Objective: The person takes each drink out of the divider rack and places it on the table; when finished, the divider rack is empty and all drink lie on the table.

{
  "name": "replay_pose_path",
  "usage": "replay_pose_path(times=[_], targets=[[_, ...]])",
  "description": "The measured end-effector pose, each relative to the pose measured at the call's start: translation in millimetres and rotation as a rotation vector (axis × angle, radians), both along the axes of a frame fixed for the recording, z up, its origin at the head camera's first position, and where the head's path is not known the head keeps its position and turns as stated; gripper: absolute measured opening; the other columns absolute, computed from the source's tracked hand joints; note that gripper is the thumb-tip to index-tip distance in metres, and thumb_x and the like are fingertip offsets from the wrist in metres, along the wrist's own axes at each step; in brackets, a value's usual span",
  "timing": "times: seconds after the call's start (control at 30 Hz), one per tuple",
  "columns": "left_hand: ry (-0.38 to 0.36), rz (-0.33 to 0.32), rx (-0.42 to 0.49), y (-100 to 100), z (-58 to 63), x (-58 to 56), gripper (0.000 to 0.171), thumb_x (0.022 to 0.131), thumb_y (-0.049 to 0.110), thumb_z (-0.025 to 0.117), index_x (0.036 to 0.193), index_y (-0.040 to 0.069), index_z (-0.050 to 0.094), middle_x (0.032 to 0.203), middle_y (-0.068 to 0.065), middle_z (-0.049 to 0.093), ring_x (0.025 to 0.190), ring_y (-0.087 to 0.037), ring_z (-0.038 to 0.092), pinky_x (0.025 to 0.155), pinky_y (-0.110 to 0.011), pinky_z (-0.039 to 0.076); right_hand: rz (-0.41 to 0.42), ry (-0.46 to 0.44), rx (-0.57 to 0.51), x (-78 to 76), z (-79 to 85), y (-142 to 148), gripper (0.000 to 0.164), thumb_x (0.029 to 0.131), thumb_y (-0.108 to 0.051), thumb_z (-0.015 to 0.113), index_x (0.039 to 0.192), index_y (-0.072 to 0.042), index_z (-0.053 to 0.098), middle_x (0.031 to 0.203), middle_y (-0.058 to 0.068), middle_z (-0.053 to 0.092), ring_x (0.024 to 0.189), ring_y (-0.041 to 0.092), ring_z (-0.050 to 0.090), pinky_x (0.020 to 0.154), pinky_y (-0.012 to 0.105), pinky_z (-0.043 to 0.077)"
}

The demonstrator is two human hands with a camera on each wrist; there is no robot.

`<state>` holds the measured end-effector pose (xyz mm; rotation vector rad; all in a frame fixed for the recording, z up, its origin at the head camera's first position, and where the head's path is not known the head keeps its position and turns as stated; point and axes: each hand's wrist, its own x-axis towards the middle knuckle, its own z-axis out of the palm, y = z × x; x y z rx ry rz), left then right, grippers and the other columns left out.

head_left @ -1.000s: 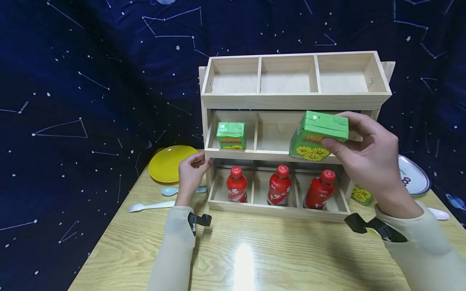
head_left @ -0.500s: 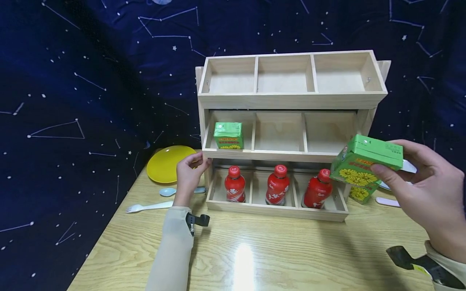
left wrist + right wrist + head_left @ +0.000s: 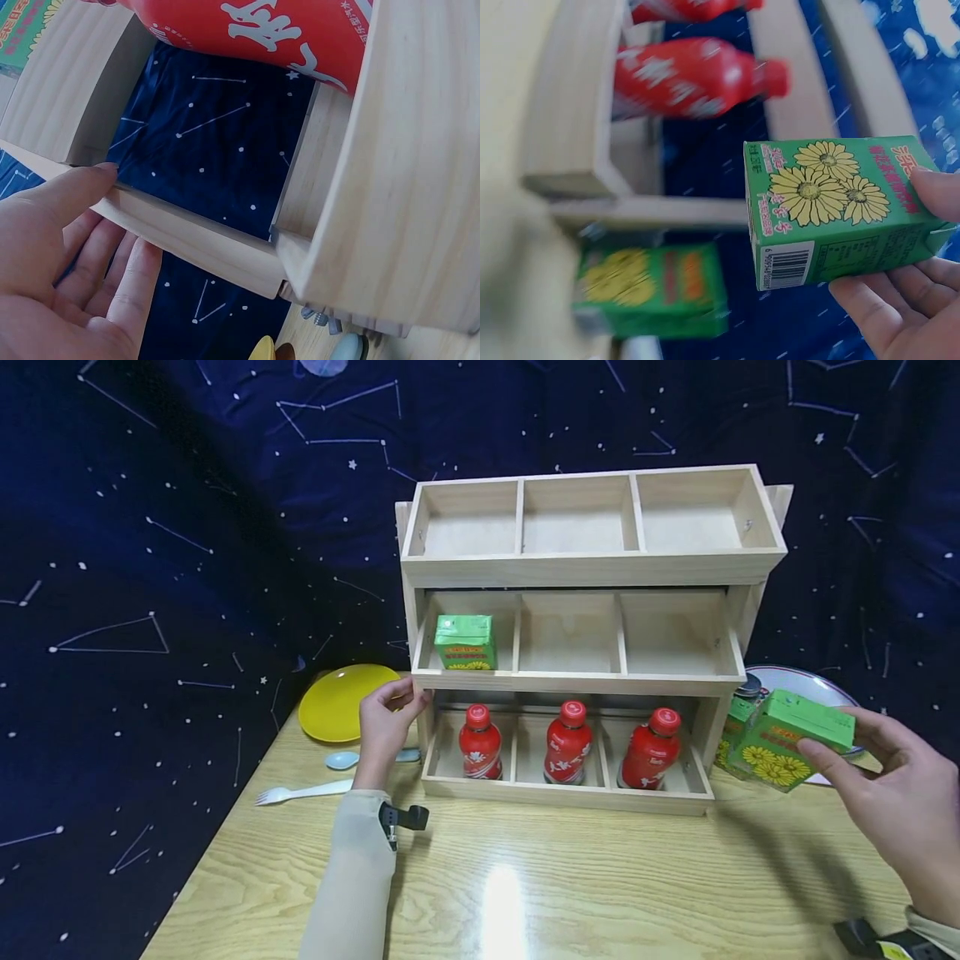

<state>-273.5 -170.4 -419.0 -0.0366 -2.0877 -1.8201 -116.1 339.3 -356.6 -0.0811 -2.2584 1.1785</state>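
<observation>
My right hand (image 3: 907, 797) holds a green drink carton (image 3: 795, 739) with yellow flowers, thumb on one face and fingers on the opposite one. It hangs right of a three-tier wooden rack (image 3: 592, 572), overlapping a second green carton (image 3: 731, 735) on the table. In the right wrist view that second carton (image 3: 656, 289) is blurred. My left hand (image 3: 386, 722) grips the rack's left side strip (image 3: 195, 236) between thumb and fingers. A green carton (image 3: 465, 643) stands in the middle tier's left compartment. The bottom compartments hold red bottles (image 3: 567, 743), the right one leaning.
Left of the rack are a yellow plate (image 3: 341, 702), a light blue spoon (image 3: 342, 760) and a white fork (image 3: 303, 791). A white plate with a dark rim (image 3: 795, 678) lies behind the cartons at right. A starry dark cloth (image 3: 225, 568) hangs behind.
My right hand has carried the carton from in front of the middle tier rightward and down, beside the rack. The left hand keeps its grip, and the head view has shifted slightly.
</observation>
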Motion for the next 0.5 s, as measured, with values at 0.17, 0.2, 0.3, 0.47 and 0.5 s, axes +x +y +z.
replay_pose_path(times=[0.17,0.2,0.3,0.47,0.5], targets=[[0.002,0.002,-0.009,-4.0,-0.8,-0.7,0.039,0.081,0.02,0.084,0.116,0.006,0.072,0.113,-0.008,0.07,0.099,-0.022,0.067,0.088,-0.029,0.055,-0.068,-0.126,0.043,-10.0,-31.4,17.2,0.046,0.086,-0.021,0.079,0.126,-0.01,0.06,0.092,-0.033,0.054,0.088,-0.018,0.049,0.062,0.002,0.044],[0.003,0.002,-0.007,-4.4,-0.8,-0.9,0.039,0.081,0.019,0.084,0.116,0.006,0.072,0.113,-0.007,0.07,0.099,-0.022,0.067,0.088,-0.029,0.055,-0.066,-0.139,0.046,-12.3,-37.4,19.1,0.046,0.086,-0.022,0.079,0.125,-0.01,0.06,0.091,-0.034,0.054,0.087,-0.018,0.049,0.062,0.002,0.044],[0.008,0.002,0.002,-4.8,-0.6,-1.1,0.038,0.081,0.017,0.084,0.115,0.006,0.072,0.111,-0.008,0.07,0.098,-0.022,0.067,0.088,-0.029,0.055,-0.034,-0.166,0.031,-18.4,-53.0,23.1,0.05,0.085,-0.022,0.08,0.126,-0.002,0.058,0.089,-0.034,0.054,0.082,-0.019,0.051,0.059,0.004,0.046],[0.002,-0.008,-0.002,-2.8,-0.3,-0.9,0.041,0.081,0.019,0.084,0.116,0.005,0.071,0.112,-0.009,0.07,0.099,-0.023,0.067,0.087,-0.028,0.056,-0.015,-0.209,0.074,-26.4,-67.9,27.6,0.063,0.086,-0.025,0.078,0.13,0.01,0.051,0.088,-0.037,0.048,0.073,-0.02,0.051,0.058,0.005,0.044],[-0.001,-0.007,-0.002,-2.4,-0.1,-0.6,0.041,0.081,0.02,0.084,0.117,0.005,0.071,0.112,-0.009,0.07,0.099,-0.023,0.067,0.086,-0.028,0.056,-0.016,-0.212,0.094,-28.3,-69.7,28.2,0.064,0.086,-0.026,0.078,0.131,0.01,0.05,0.088,-0.037,0.047,0.073,-0.02,0.05,0.059,0.005,0.043]])
